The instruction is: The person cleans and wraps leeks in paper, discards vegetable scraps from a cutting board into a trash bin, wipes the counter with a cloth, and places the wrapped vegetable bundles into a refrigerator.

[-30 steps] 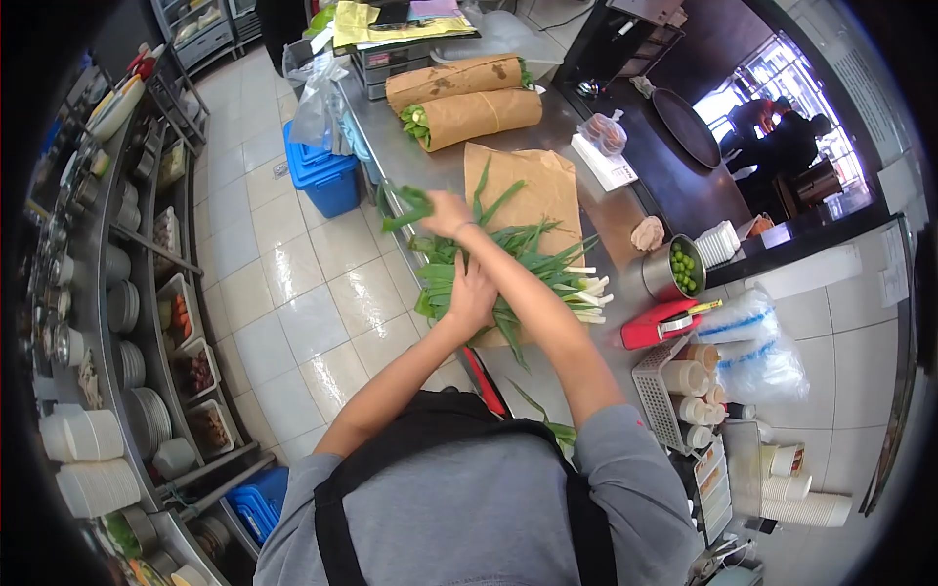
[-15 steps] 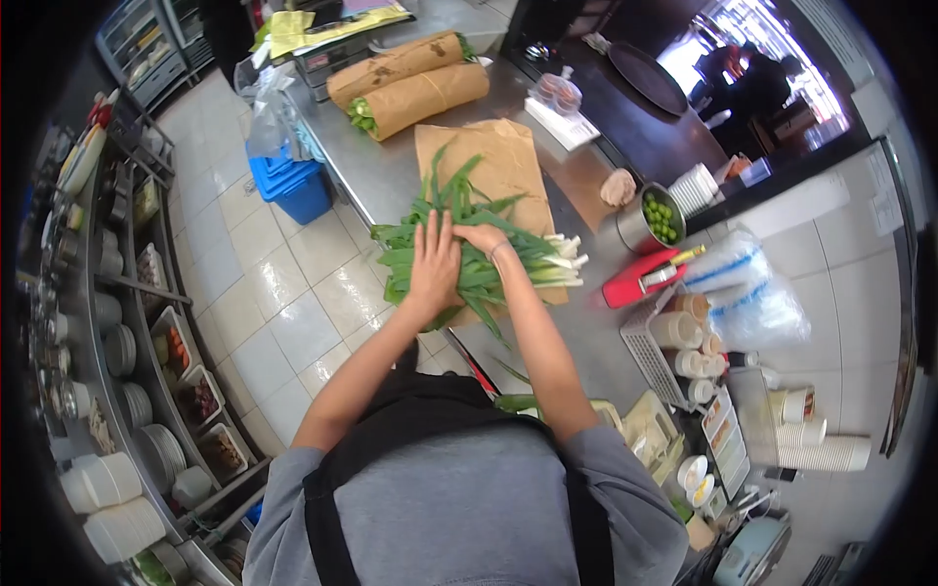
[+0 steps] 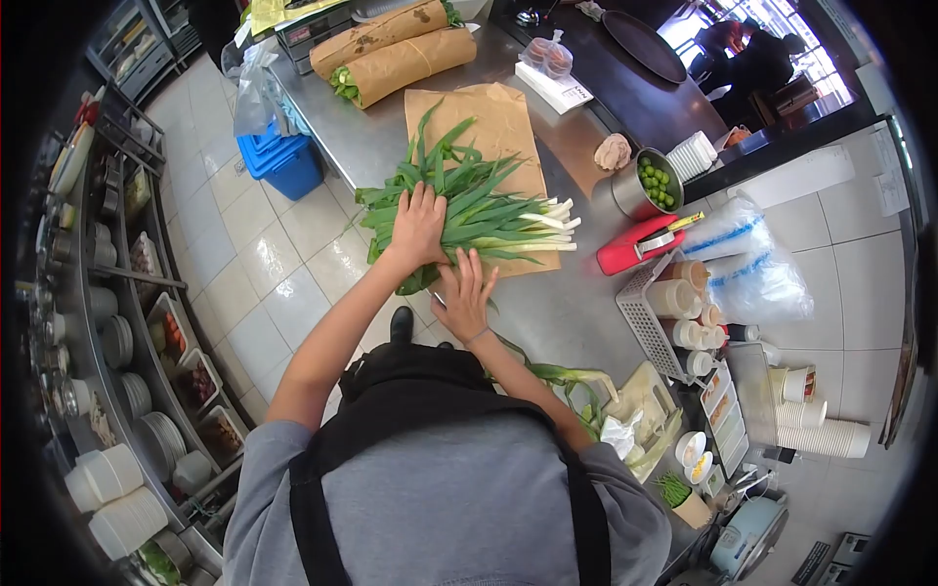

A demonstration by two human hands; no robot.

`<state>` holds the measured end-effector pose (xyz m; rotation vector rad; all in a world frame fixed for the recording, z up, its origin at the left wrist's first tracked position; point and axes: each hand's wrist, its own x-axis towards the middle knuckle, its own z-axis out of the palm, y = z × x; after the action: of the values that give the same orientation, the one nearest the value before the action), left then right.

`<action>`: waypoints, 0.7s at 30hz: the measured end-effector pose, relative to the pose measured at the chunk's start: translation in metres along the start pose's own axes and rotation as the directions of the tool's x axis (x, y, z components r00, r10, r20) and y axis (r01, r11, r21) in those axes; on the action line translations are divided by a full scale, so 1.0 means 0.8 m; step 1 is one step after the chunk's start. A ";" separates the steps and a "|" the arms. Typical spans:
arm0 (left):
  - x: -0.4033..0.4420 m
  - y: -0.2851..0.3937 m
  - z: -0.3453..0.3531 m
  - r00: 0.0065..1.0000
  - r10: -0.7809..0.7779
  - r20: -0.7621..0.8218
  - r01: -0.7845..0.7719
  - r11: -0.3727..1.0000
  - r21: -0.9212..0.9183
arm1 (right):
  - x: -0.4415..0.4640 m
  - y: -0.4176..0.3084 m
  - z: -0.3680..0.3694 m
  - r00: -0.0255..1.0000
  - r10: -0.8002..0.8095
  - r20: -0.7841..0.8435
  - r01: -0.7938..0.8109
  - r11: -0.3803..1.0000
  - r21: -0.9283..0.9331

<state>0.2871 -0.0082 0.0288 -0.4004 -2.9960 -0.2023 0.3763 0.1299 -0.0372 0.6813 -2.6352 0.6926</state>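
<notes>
A bunch of spring onions lies across a sheet of brown paper, white ends to the right and green leaves to the left. My left hand rests flat on the leaves, fingers stretched out and close together. Just nearer to me, my right hand has its fingers spread, the tips at the near edge of the bunch; whether they press on leaves I cannot tell. Behind the paper lie two rolls of greens wrapped in brown paper.
Right of the bunch stand a metal pot of limes, a red holder and a grey basket of bottles. More spring onion pieces lie by a cutting board. A blue bin stands on the floor at left.
My right hand has drawn back from the top of the bunch to its near edge, fingers now spread. My left hand stays on the leaves. The whole view has shifted slightly.
</notes>
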 end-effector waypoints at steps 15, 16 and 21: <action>-0.007 0.002 -0.002 1.000 0.025 -0.008 -0.025 1.000 0.017 | 0.001 0.018 -0.010 0.978 -0.112 -0.177 0.102 0.993 -0.065; -0.007 0.003 -0.004 1.000 0.027 -0.013 -0.027 0.999 0.017 | 0.001 0.018 -0.010 0.981 -0.121 -0.151 0.108 0.990 -0.094; -0.011 0.003 -0.009 0.999 0.020 -0.030 -0.021 0.999 -0.039 | 0.009 0.017 0.000 0.961 -0.186 -0.203 0.150 0.972 -0.181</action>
<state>0.2968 -0.0090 0.0348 -0.4281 -2.9619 -0.2635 0.3632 0.1379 -0.0392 0.7265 -2.3677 0.4659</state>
